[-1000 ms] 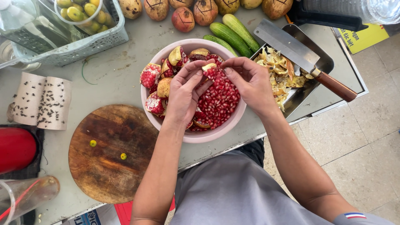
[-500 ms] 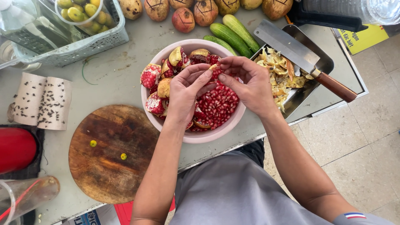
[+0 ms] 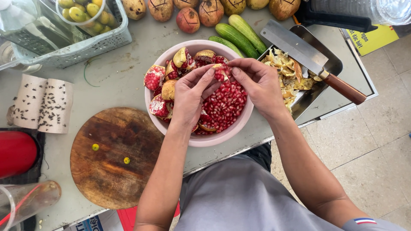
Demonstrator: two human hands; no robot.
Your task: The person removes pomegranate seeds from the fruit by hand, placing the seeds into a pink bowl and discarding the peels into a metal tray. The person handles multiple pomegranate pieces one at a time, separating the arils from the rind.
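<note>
Pomegranate piece [image 3: 221, 72] sits pinched between both hands above the pink bowl [image 3: 239, 124] — the left hand [image 3: 191, 96] clenches it from one side, the right hand [image 3: 257, 83] grasps it with fingertips from the other. Loose red seeds [image 3: 224, 107] fill the bowl beneath, with broken pomegranate chunks [image 3: 155, 78] along its far-left rim. Beside the bowl's right edge, a cleaver [image 3: 299, 49] rests on a metal tray [image 3: 329, 64] of peel; left of the bowl lies a round wooden board [image 3: 111, 158] on the bench [image 3: 124, 72].
</note>
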